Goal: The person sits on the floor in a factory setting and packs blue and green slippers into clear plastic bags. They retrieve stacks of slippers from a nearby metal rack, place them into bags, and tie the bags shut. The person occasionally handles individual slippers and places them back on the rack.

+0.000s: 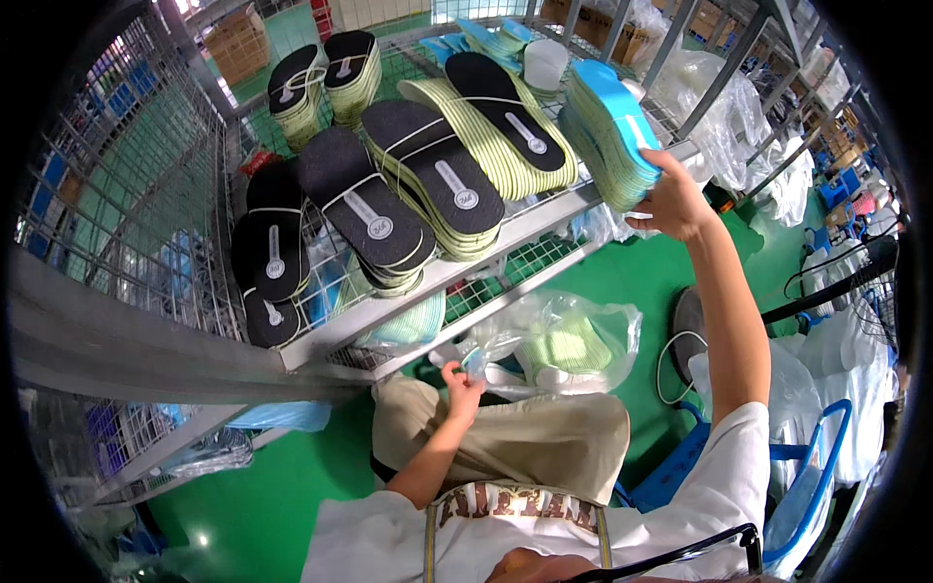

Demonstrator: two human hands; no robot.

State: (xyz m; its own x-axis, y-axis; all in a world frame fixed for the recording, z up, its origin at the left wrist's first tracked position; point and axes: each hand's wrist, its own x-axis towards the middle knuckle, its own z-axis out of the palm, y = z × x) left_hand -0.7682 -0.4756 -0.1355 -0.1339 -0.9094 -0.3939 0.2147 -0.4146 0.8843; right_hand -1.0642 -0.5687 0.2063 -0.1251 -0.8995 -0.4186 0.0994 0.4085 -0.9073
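My right hand (673, 201) reaches to the rack's right end and grips the near end of a stack of blue-topped insoles (614, 136) with pale green edges. That stack rests at the shelf's front edge. Lower down, in front of my knees, my left hand (463, 394) has its fingers curled at the edge of a clear plastic bag (607, 325). Pale green insoles (571, 345) lie inside the bag. Along the shelf are tied stacks of black-topped insoles, among them one in the middle (432, 170) and one beside the blue stack (510, 117).
The wire-mesh rack (525, 233) has a metal front rail and a lower shelf. Blue insole pieces (486, 41) and a white rounded piece (546, 64) lie at the back. A blue-framed chair (812, 486) stands right, near a grey shoe (688, 325) on the green floor.
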